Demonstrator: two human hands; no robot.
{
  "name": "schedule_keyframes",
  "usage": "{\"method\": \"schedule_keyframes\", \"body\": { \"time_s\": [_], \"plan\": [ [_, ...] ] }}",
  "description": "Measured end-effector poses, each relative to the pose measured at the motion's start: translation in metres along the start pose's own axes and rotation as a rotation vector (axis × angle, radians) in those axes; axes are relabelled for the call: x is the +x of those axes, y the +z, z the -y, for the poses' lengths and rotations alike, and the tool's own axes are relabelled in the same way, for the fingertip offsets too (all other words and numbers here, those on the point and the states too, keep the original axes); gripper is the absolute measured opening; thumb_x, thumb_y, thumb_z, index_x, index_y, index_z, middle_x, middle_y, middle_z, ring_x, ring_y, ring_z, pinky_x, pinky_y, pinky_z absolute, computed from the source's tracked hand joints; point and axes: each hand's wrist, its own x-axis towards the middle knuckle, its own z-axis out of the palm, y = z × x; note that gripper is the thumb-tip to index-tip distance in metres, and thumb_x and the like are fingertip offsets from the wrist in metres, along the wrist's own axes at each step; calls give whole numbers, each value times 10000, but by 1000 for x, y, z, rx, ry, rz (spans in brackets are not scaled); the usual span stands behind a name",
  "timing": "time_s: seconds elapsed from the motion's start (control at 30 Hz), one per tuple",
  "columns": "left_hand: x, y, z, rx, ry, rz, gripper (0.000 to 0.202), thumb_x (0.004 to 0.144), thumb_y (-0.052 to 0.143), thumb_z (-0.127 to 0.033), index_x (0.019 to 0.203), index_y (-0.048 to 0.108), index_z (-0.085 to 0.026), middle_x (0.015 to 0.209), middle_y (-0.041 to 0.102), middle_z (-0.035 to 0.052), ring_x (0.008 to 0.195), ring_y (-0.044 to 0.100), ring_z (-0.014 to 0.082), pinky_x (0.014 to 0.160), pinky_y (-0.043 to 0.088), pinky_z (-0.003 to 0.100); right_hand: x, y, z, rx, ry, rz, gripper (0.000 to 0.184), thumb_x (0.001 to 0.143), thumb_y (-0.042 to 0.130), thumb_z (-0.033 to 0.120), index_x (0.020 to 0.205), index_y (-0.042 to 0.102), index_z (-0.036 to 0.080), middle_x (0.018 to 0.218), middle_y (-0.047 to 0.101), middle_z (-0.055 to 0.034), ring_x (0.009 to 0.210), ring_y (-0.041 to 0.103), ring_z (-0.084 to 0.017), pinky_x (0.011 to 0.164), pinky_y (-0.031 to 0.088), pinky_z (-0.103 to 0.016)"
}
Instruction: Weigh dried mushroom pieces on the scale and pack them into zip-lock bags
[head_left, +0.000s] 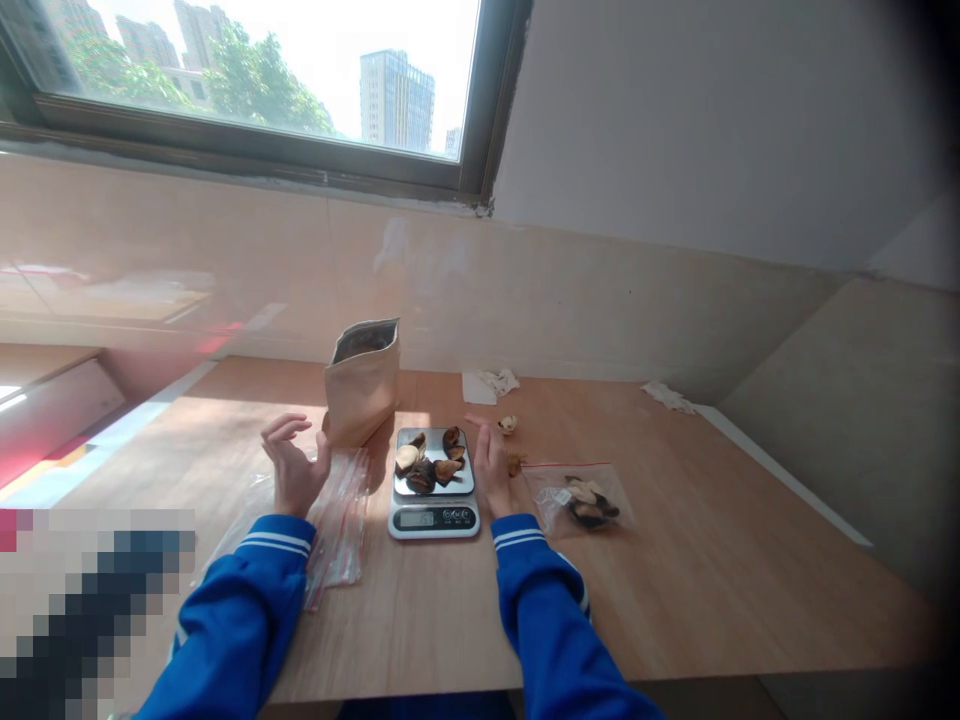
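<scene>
A white kitchen scale (433, 519) with a lit display stands in front of me. Several dark dried mushroom pieces (421, 476) lie on its metal plate, one showing a pale side. My left hand (294, 468) is raised left of the scale, fingers apart and holding nothing, above a pile of clear zip bags (341, 540). Just behind it an open brown paper pouch (362, 393) stands upright. My right hand (492, 468) is close to the scale's right edge, fingers stretched out with nothing visible in them. Whether it touches the scale I cannot tell.
Right of my right hand lies a clear zip bag (551, 500) with mushroom pieces inside. Small loose pieces (508, 425) sit behind that hand. White paper scraps (480, 388) lie near the wall, below the window (300, 80). The wooden table (675, 580) extends rightward.
</scene>
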Motion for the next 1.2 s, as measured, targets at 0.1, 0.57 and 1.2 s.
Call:
{"method": "schedule_keyframes", "body": {
  "time_s": [0.1,0.57,1.2],
  "plan": [
    [11,-14,-18,-16,76,-23,196,755,496,-169,926,404,-203,969,535,89,959,523,226,818,448,397,1,-1,-1,-51,17,-53,471,973,188,348,990,621,164,1050,654,-135,1030,583,-206,941,433,-409],
    [-8,-43,-52,-13,-22,273,591,771,584,-355,1290,381,-156,1270,430,166,1132,484,291,931,441,473,0,-2,0,-151,14,-47,457,976,196,318,818,606,195,898,611,-84,916,525,-208,885,378,-382],
    [55,12,25,-157,-342,378,626,761,551,-414,1291,396,-118,1298,479,196,1089,546,265,894,466,432,2,-4,-4,-163,37,-51,476,977,186,329,763,592,204,864,606,-81,890,517,-212,897,357,-399]
  ]
}}
